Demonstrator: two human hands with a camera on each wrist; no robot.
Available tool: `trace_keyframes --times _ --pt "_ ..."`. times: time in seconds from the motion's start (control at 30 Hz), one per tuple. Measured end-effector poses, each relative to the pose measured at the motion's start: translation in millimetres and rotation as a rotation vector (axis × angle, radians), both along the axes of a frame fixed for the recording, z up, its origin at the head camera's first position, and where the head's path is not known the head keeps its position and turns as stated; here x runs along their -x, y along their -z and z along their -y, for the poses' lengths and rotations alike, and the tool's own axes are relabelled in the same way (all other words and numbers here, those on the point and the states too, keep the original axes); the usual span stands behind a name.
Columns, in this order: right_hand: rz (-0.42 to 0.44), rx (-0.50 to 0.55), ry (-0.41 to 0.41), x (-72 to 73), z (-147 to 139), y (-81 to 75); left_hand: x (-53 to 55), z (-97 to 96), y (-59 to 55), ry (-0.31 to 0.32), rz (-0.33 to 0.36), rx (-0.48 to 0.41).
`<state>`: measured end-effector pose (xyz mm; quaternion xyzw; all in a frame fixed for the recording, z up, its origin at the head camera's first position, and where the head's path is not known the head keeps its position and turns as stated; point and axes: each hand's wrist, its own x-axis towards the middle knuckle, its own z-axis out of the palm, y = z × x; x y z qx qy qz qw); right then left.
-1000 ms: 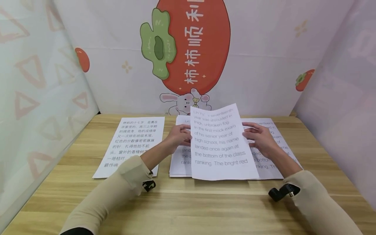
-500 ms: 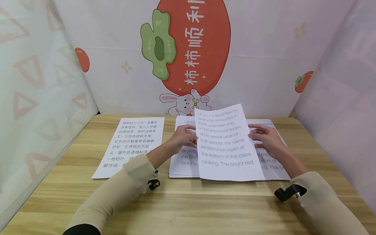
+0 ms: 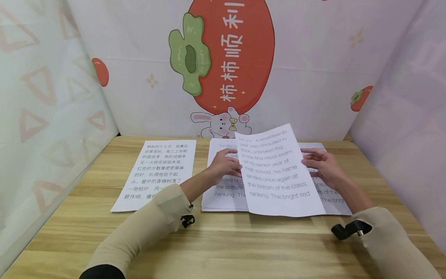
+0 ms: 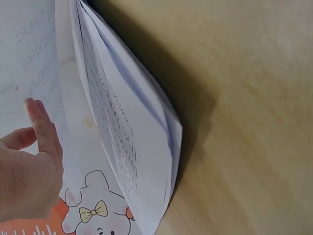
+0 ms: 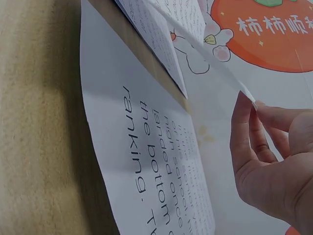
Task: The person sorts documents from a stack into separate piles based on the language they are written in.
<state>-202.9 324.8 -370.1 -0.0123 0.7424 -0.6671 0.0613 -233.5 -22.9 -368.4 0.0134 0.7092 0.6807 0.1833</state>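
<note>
A printed sheet of paper (image 3: 275,176), with large English text, is held up at a tilt between both hands. My left hand (image 3: 224,164) holds its left edge; in the left wrist view, fingers (image 4: 45,132) lie against the sheet's back. On the other side, my right hand (image 3: 325,168) pinches the right edge, which shows side-on as a thin white strip (image 5: 230,76) between thumb and fingers in the right wrist view. Below lie a paper stack (image 3: 223,204) with English print and, to its right, another English sheet (image 3: 338,207), both partly covered.
A sheet with Chinese text (image 3: 163,166) lies at the left of the wooden table (image 3: 223,248), its lower right corner behind the left forearm. A white backdrop with a persimmon drawing (image 3: 251,58) stands along the table's back edge.
Both hands have shifted to the right with the raised sheet, leaning it a little more. More of the stack at the left shows, and less of the right-hand sheet.
</note>
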Motion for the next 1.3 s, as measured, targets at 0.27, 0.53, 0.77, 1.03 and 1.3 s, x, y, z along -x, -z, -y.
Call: trace_keyframes --times 0.27,0.53,0.77,1.03,1.3 --pt "-0.009 0.066 -0.029 -6.3 -15 -3.7 -2.1 -8.8 -0.3 0.011 0.014 -0.018" --pt "-0.002 -0.007 -0.028 -8.6 -23 0.4 -6.2 -19.2 -0.4 0.023 0.013 -0.027" --pt "0.003 0.034 -0.040 -9.2 -27 3.5 -6.0 -28.5 0.4 0.010 0.031 -0.043" --pt "0.013 0.083 -0.013 -8.9 -41 6.7 -5.2 -42.3 4.4 0.030 0.068 -0.031" --pt "0.057 0.099 0.037 -7.1 -55 9.0 -10.3 -57.3 5.0 0.139 0.138 -0.150"
